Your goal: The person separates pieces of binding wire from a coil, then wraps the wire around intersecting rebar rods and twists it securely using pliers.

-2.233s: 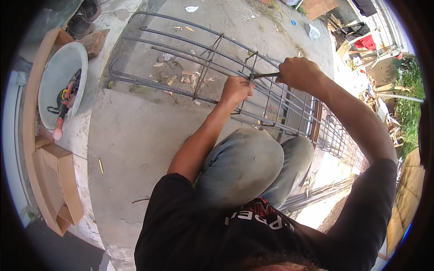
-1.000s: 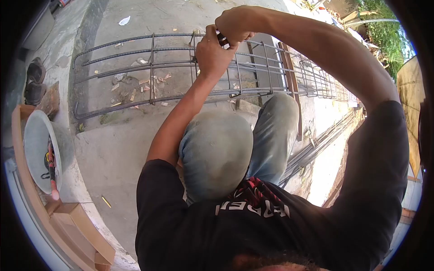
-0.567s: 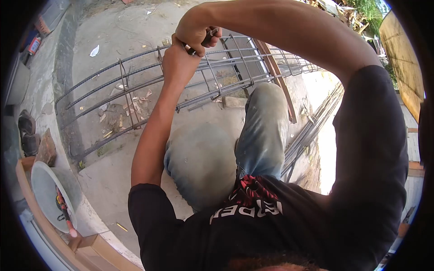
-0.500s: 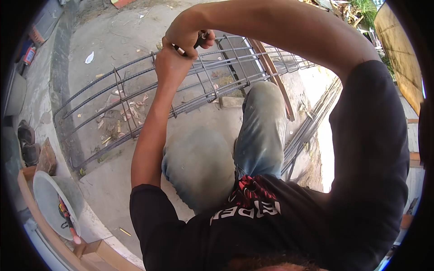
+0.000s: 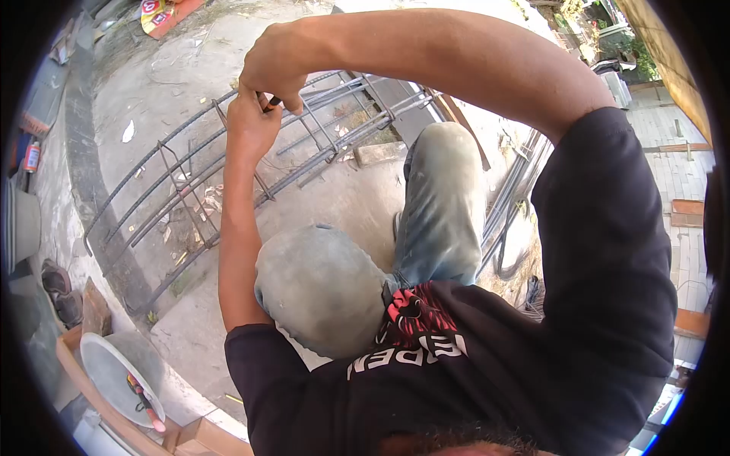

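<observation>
A cage of ribbed steel rebar with square stirrups lies across the ground in front of my knees. Over its near-side top bar, my right hand is closed round a dark-handled tool, whose working end is hidden. Directly below, my left hand touches the right one at the same bar. Its fingers are curled closed, and what they grip is hidden.
A whitish bucket with an orange-and-black tool stands lower left, by a wooden frame. Loose rebar lies right of my knee. A concrete block sits by the cage.
The view has shifted, and both hands now appear further left and lower along the cage. They stay together, the right one still round the dark-handled tool.
</observation>
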The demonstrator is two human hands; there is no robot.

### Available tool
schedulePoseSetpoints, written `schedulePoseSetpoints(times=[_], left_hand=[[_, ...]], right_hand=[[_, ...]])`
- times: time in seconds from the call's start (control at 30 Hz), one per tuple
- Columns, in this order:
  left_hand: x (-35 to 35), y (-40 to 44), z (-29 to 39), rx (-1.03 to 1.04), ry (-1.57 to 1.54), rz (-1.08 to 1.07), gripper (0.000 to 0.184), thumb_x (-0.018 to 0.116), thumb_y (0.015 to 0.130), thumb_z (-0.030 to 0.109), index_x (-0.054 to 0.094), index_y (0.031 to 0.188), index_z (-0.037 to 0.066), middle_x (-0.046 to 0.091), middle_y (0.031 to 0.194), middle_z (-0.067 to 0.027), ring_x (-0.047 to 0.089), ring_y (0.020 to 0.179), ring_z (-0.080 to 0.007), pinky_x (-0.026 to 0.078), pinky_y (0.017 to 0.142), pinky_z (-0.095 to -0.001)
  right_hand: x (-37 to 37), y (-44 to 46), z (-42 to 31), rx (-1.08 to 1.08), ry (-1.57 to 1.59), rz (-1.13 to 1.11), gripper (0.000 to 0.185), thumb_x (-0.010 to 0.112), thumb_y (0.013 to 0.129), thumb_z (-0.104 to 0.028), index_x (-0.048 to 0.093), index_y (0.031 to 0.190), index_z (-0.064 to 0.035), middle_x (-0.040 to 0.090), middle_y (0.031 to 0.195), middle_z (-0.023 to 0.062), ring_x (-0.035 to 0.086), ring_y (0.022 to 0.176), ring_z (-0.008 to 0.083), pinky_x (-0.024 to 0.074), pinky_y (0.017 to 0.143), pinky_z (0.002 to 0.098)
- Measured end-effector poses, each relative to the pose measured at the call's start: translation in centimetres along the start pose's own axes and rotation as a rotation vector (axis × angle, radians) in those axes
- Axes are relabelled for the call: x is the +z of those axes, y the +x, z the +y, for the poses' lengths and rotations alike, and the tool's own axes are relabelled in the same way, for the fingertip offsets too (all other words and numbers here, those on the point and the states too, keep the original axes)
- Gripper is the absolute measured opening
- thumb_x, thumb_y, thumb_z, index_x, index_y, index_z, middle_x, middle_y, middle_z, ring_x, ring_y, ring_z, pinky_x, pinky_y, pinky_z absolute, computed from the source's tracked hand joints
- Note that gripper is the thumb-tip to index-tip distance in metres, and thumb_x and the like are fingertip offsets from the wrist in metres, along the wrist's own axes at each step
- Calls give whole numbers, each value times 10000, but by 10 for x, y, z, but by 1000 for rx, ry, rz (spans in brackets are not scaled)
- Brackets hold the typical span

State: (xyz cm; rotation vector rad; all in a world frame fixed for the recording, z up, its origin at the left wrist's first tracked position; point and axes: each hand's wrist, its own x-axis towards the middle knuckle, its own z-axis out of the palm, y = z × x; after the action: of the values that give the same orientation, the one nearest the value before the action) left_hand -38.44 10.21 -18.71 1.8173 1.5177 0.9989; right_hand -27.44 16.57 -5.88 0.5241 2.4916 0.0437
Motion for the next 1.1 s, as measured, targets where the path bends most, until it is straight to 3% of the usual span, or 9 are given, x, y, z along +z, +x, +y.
schedulePoseSetpoints(times=[0.2,0.37,0.43,0.5,0.67,0.77,0.9,1.0,1.1], left_hand=[[-56,-2,35,276,588,206,792,876,812,303,527,1482,66,552,1474,-224,531,1344,-389,449,1121,-499],[-75,-28,51,-276,114,48,534,816,919,341,638,1286,-3,748,981,-148,728,853,-273,576,772,-380],[-62,-33,28,-311,-391,-186,344,717,1021,344,680,1100,11,597,638,-3,527,521,-89,418,507,-248],[-51,-28,8,-265,-739,-243,325,627,1083,341,674,1007,29,419,579,69,318,491,-9,230,447,-215],[-50,16,23,-285,-675,-14,382,561,1115,376,654,1016,19,343,564,70,239,469,-13,186,431,-226],[-52,16,37,-289,-690,127,419,481,1143,380,633,1068,-4,302,570,67,232,468,-17,179,427,-226],[-57,8,42,-218,-628,330,408,452,1153,342,624,1125,-27,284,586,63,227,471,-21,183,424,-224],[-60,5,70,-172,-526,422,408,453,1154,336,623,1151,-35,300,586,62,234,471,-24,191,419,-221],[-44,2,118,-170,-554,448,422,450,1155,345,627,1172,-38,311,583,61,235,472,-26,194,417,-218]], right_hand=[[45,-61,1,346,-20,439,128,641,949,-80,706,1021,3,771,930,164,782,878,298,611,697,399],[94,-108,-23,676,50,750,359,625,959,-104,610,1281,54,744,1037,158,763,945,311,612,766,405],[113,-116,-41,698,123,758,438,618,961,-94,558,1366,63,731,1095,165,747,991,308,601,814,413],[120,-128,-61,728,325,653,533,617,971,-46,508,1492,-16,713,1193,180,723,1092,310,573,915,441],[168,-158,-76,220,1606,375,470,666,1008,-231,601,1454,-100,698,949,58,703,826,187,546,724,357],[185,-183,-76,326,1792,373,475,677,1029,-339,637,1426,-80,655,895,11,635,761,125,520,698,330],[227,-226,-28,783,1714,593,541,540,1100,-482,715,1228,14,659,887,33,608,785,129,514,740,350],[301,-264,45,942,1012,803,463,529,1076,-371,674,1212,48,690,907,293,678,905,470,519,833,518],[350,-287,85,1194,789,634,400,536,1062,-362,631,1263,-30,672,1153,270,657,1010,470,537,884,540]])
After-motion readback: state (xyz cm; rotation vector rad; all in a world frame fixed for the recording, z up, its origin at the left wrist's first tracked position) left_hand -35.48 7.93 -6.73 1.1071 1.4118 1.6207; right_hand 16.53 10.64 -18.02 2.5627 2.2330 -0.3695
